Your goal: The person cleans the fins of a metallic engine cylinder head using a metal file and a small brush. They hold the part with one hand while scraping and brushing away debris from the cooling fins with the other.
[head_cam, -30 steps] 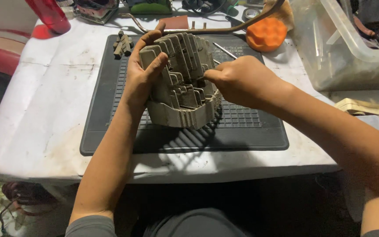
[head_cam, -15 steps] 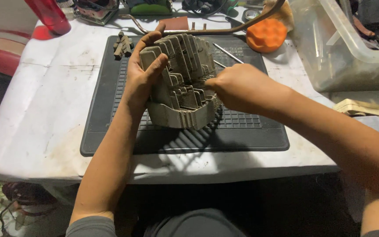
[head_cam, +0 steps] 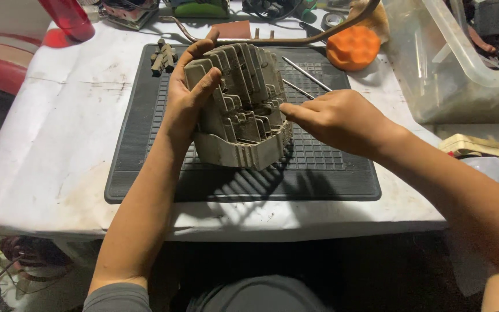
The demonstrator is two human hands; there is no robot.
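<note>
A grey, grimy finned metal engine part (head_cam: 244,112) stands on a black ribbed rubber mat (head_cam: 324,167) in the middle of the table. My left hand (head_cam: 189,95) grips its left side, thumb over the upper fins and fingers behind. My right hand (head_cam: 333,118) rests against its right side, fingertips touching the fins at mid height. Whether the right hand holds anything small is hidden by the fingers.
Two thin metal rods (head_cam: 306,74) lie on the mat behind the part. A small dark metal piece (head_cam: 163,56) sits at the mat's far left corner. An orange foam pad (head_cam: 353,47), a clear plastic bin (head_cam: 451,63) and a red container (head_cam: 67,17) stand around.
My right hand has slid slightly outward to the right along the part's side. The left hand keeps its grip and the part stays in place.
</note>
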